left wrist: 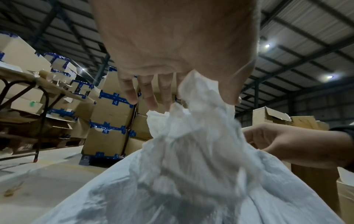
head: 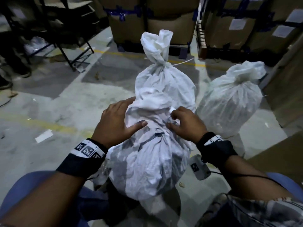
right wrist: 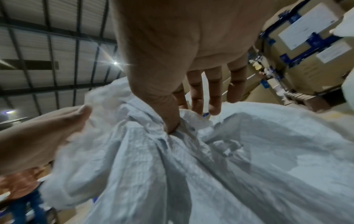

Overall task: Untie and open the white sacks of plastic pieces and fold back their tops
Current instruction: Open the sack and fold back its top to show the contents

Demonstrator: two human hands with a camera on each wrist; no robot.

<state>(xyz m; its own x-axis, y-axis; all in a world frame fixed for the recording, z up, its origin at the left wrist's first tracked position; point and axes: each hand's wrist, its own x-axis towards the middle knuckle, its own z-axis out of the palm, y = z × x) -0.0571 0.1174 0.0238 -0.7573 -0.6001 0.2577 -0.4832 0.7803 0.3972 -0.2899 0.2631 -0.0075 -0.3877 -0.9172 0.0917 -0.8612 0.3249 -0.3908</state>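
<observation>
Three white sacks stand on the concrete floor. The near sack (head: 147,161) is between my knees, its bunched top (head: 150,102) leaning away from me. My left hand (head: 134,112) lies spread against that top with straight fingers, the bunch running between thumb and fingers (left wrist: 149,97). My right hand (head: 172,120) has curled fingers at the neck; its thumb (right wrist: 172,125) digs into the gathered fabric and pinches it. A second sack (head: 164,79) stands behind, knotted shut with a twisted top. The third sack (head: 229,99) at the right is also tied.
Stacked cardboard boxes with blue tape (head: 147,22) line the back, and more boxes (head: 287,95) close off the right. A black-legged folding table (head: 65,38) stands at the left. A paper scrap (head: 44,135) lies on the floor.
</observation>
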